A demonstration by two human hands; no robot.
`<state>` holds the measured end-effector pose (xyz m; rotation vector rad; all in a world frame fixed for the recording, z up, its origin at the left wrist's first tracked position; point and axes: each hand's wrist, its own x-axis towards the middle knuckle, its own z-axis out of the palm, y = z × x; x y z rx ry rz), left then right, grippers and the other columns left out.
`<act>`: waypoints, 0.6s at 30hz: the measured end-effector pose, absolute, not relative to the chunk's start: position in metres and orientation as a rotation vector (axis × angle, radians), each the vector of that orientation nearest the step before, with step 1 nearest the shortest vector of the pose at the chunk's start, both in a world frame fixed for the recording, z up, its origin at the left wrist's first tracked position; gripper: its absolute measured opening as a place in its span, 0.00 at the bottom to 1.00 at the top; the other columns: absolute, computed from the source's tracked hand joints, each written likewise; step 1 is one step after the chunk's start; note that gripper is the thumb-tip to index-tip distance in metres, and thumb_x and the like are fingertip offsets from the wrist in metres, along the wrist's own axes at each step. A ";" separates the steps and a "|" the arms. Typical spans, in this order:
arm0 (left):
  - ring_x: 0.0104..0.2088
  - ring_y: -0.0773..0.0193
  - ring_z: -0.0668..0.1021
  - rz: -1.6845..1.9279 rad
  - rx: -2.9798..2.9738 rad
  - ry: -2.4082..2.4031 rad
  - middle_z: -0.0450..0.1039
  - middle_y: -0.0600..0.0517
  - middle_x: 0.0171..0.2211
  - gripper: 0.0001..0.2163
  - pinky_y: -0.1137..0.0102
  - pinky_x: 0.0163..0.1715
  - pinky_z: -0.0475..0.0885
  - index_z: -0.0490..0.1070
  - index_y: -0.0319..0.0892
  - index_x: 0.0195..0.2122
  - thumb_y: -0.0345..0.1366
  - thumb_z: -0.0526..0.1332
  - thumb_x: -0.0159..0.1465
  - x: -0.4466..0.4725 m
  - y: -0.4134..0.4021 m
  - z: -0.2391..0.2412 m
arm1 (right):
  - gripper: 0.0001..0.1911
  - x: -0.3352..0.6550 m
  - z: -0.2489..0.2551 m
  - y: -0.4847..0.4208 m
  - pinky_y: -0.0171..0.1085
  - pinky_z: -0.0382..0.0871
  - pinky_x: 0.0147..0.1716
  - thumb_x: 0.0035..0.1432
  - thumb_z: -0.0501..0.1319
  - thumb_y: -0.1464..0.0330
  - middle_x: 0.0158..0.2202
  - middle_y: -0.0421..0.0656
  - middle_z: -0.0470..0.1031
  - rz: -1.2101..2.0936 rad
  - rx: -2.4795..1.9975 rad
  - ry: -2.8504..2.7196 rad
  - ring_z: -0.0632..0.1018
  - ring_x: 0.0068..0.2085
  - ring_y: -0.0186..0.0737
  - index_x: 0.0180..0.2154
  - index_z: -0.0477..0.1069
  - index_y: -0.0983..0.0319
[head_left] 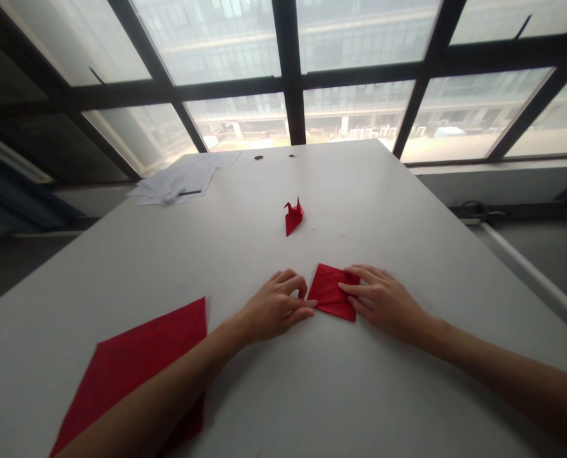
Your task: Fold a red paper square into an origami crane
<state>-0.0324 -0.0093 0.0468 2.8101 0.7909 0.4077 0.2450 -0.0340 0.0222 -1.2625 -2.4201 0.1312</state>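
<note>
A small folded square of red paper (330, 287) lies on the white table in front of me. My left hand (283, 302) is at its lower left corner, the index finger and thumb close together on that corner and the other fingers curled. From the right, my right hand (383, 298) rests on the paper with fingers stretched out and apart, their tips on its right part. A finished red origami crane (293, 217) stands beyond the folded paper. Under my left forearm lies a larger sheet of red paper (140, 340), partly hidden by the arm.
The white table (245, 242) reaches to the windows. Loose white papers (178, 180) with a dark pen (191, 193) and something crumpled lie at its far left. Two round holes (259, 158) sit near the far edge. A pale rail (534, 273) runs beside the table's right edge.
</note>
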 end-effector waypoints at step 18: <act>0.63 0.53 0.65 0.272 2.880 0.820 0.66 0.47 0.61 0.23 0.55 0.63 0.59 0.61 0.49 0.64 0.48 0.52 0.70 -0.010 -0.033 0.045 | 0.15 0.229 0.042 -0.063 0.53 0.63 0.51 0.64 0.59 0.58 0.38 0.50 0.76 -0.064 -1.367 -2.448 0.73 0.41 0.50 0.44 0.77 0.60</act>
